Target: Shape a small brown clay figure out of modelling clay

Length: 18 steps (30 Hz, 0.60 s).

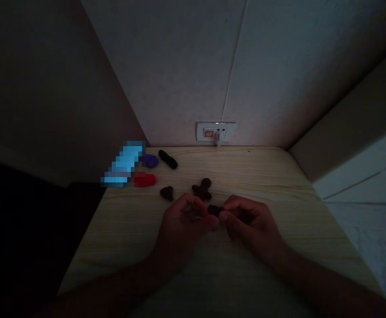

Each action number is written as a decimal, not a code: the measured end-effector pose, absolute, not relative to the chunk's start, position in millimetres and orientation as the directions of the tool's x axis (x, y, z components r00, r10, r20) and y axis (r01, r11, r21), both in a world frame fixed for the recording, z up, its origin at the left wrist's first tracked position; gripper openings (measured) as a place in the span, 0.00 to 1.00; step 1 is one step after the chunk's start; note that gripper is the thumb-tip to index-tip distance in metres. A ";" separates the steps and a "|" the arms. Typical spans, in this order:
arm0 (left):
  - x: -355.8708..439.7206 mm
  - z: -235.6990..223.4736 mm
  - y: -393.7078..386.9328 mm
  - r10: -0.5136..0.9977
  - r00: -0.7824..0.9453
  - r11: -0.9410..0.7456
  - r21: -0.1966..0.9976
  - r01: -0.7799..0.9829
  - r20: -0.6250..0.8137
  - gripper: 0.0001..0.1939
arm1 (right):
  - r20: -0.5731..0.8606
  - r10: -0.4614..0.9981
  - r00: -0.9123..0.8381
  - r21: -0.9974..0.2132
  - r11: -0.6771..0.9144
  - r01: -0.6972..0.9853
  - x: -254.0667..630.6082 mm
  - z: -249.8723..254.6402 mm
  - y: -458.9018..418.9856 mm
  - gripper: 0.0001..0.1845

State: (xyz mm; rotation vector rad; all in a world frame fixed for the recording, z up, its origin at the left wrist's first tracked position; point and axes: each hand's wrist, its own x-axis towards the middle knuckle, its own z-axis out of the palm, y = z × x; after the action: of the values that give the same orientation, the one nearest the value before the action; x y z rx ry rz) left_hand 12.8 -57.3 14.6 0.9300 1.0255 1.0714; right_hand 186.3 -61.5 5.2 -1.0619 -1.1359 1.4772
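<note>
The scene is dim. My left hand [183,223] and my right hand [250,225] meet over a pale wooden table [279,212]. Both pinch a small dark brown lump of clay [214,210] between their fingertips. Just beyond the hands lies a brown clay figure [202,189] with a round head and stubby limbs. A brown heart-shaped piece [167,193] lies to its left.
At the back left lie a red clay piece [145,179], a purple piece [151,160], a black roll [168,159] and a blurred blue object [124,164]. A wall socket with a plug [216,132] sits at the table's back edge. Walls close in on three sides.
</note>
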 end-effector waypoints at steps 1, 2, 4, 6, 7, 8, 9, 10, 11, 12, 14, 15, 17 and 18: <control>12.5 15.6 -57.1 0.967 0.155 0.233 0.946 -0.226 -0.201 0.14 | -0.088 0.983 -0.162 -0.978 -0.116 -0.173 186.5 5.3 -62.1 0.14; 12.3 16.5 -57.2 0.966 0.157 0.236 0.947 -0.216 -0.205 0.12 | -0.092 0.982 -0.166 -0.977 -0.121 -0.173 186.8 5.9 -62.5 0.13; 11.8 17.6 -57.8 0.966 0.153 0.237 0.950 -0.201 -0.209 0.09 | -0.087 0.980 -0.180 -0.977 -0.119 -0.178 187.5 7.9 -62.5 0.12; 11.2 17.7 -59.0 0.967 0.153 0.231 0.955 -0.185 -0.204 0.07 | -0.075 0.975 -0.209 -0.977 -0.113 -0.179 188.0 10.1 -61.9 0.11; 10.9 17.3 -59.8 0.967 0.157 0.226 0.959 -0.172 -0.199 0.06 | -0.072 0.972 -0.225 -0.977 -0.114 -0.179 188.2 10.8 -61.5 0.11; 10.5 16.8 -60.5 0.968 0.159 0.217 0.963 -0.157 -0.193 0.05 | -0.073 0.969 -0.235 -0.976 -0.117 -0.182 188.2 11.1 -61.3 0.11; 10.1 16.1 -61.3 0.970 0.161 0.206 0.969 -0.139 -0.183 0.05 | -0.077 0.968 -0.239 -0.974 -0.124 -0.188 188.0 11.0 -61.2 0.11; 9.6 15.4 -62.0 0.971 0.168 0.193 0.974 -0.118 -0.172 0.05 | -0.086 0.968 -0.237 -0.972 -0.134 -0.195 187.8 10.4 -61.3 0.11; 9.2 14.6 -62.6 0.972 0.175 0.179 0.979 -0.097 -0.160 0.05 | -0.100 0.969 -0.225 -0.969 -0.146 -0.200 187.4 9.5 -61.5 0.11; 8.8 13.8 -63.1 0.971 0.184 0.167 0.983 -0.077 -0.150 0.05 | -0.117 0.972 -0.203 -0.967 -0.159 -0.200 187.1 8.5 -61.9 0.11; 8.2 12.2 -63.7 0.968 0.211 0.150 0.988 -0.046 -0.137 0.06 | -0.145 0.976 -0.160 -0.966 -0.175 -0.192 186.7 7.0 -62.7 0.12; 8.0 11.5 -64.0 0.965 0.228 0.144 0.989 -0.033 -0.133 0.07 | -0.153 0.976 -0.153 -0.966 -0.180 -0.185 186.7 6.7 -63.0 0.13; 7.5 10.2 -64.6 0.959 0.257 0.125 0.992 -0.010 -0.118 0.09 | -0.156 0.972 -0.174 -0.966 -0.186 -0.178 187.0 7.3 -63.2 0.12; 7.3 9.7 -65.0 0.956 0.273 0.114 0.993 -0.001 -0.110 0.10 | -0.155 0.968 -0.198 -0.965 -0.191 -0.177 187.3 7.9 -63.1 0.12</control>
State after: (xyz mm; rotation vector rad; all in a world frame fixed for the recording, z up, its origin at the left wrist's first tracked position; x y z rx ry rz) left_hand 7.3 -65.0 9.7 1.2327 1.0442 0.9324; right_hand 187.3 -63.1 7.9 -1.0933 -1.1025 1.5609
